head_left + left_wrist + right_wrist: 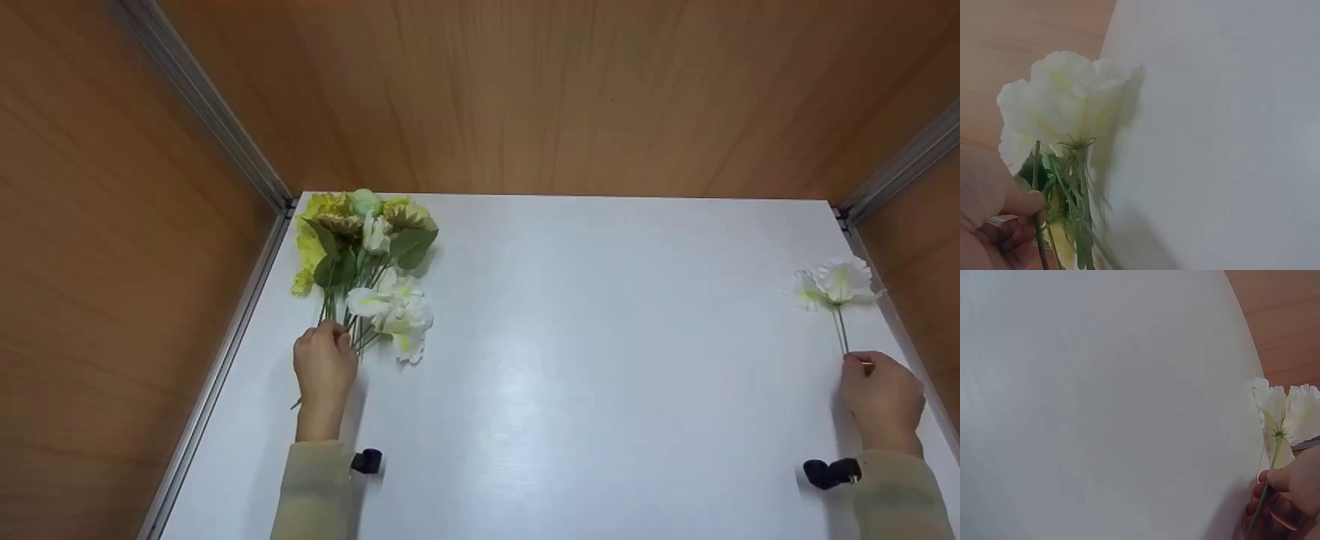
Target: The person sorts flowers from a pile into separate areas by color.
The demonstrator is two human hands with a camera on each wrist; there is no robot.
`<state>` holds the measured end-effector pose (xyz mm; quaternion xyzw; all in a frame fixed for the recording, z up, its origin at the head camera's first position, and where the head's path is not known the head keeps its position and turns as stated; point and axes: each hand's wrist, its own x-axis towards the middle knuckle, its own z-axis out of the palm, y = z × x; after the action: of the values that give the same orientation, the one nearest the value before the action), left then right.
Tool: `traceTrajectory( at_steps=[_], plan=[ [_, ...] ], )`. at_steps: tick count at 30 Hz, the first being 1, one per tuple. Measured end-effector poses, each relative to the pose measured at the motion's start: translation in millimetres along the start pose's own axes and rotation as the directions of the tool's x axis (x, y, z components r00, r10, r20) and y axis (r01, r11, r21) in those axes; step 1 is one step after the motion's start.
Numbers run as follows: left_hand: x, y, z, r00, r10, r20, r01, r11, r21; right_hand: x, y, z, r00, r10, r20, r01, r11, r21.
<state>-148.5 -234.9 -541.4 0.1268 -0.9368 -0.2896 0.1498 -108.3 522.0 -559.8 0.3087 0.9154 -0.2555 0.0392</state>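
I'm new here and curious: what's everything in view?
Yellow flowers: several, yellow, far left
Round bloom: one, pale green, among them
White flowers: several, white, left bunch
Separate flower: one, white, right side
Leaves: several, green, left bunch
Stems: several, green, below blooms
Table: one, white, centre
Panels: three, brown, around table
Rails: several, grey, panel edges
Devices: two, black, wrists
Sleeves: two, beige, forearms
Left hand: one, bare, gripping stems
Right hand: one, bare, pinching stem

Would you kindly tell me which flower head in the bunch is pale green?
The round flower head at the far end of the bunch, between yellow flowers; unlike it, the others have yellow or white petals.
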Motion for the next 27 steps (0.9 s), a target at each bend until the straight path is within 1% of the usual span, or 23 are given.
traceTrajectory(
  at_steps=[4, 7, 10, 15, 18, 20, 21, 22, 24, 25, 27],
  plan=[
    [-3.0, 9.9, -11.0, 1.000, -0.026, 0.014, 0.027, 0.998, -0.058, 0, -1, 0, 1.000, 0.026, 0.018, -0.025, 1.000, -0.007],
    [-3.9, 19.6, -18.6, 0.999, -0.031, 0.031, 0.033, 0.996, -0.085, 1, -3, -1, 0.999, 0.040, 0.020, -0.040, 0.999, -0.005],
    [-1.8, 28.8, -23.3, 0.998, -0.020, 0.064, 0.026, 0.995, -0.099, 1, -5, -1, 0.999, 0.033, 0.008, -0.033, 0.999, -0.006],
    [3.4, 38.7, -21.1, 0.988, -0.012, 0.154, 0.034, 0.990, -0.136, 2, -7, -1, 1.000, 0.019, -0.006, -0.019, 0.999, -0.032],
    [2.2, 41.7, -16.8, 0.977, -0.026, 0.213, 0.071, 0.976, -0.206, 3, -7, -2, 1.000, 0.009, 0.006, -0.009, 0.999, -0.053],
    [-0.7, 44.5, -13.0, 0.966, -0.040, 0.255, 0.117, 0.949, -0.293, 4, -6, -3, 1.000, 0.007, 0.010, -0.007, 0.998, -0.069],
    [-2.5, 46.3, -10.6, 0.960, -0.047, 0.277, 0.146, 0.927, -0.345, 4, -5, -4, 1.000, 0.005, 0.010, -0.004, 0.997, -0.079],
    [-4.5, 48.5, -7.9, 0.952, -0.054, 0.300, 0.177, 0.899, -0.400, 5, -4, -4, 1.000, 0.004, 0.013, -0.003, 0.996, -0.086],
    [-9.7, 54.4, -2.6, 0.939, -0.066, 0.339, 0.240, 0.829, -0.505, 5, -1, -6, 1.000, -0.005, 0.003, 0.005, 0.995, -0.096],
    [-12.5, 57.4, 0.3, 0.932, -0.070, 0.355, 0.270, 0.788, -0.553, 4, 0, -7, 1.000, -0.015, -0.003, 0.014, 0.995, -0.096],
    [-19.4, 64.4, 5.4, 0.923, -0.069, 0.378, 0.310, 0.715, -0.626, 1, 1, -8, 0.999, -0.042, -0.023, 0.039, 0.994, -0.101]
  ],
)
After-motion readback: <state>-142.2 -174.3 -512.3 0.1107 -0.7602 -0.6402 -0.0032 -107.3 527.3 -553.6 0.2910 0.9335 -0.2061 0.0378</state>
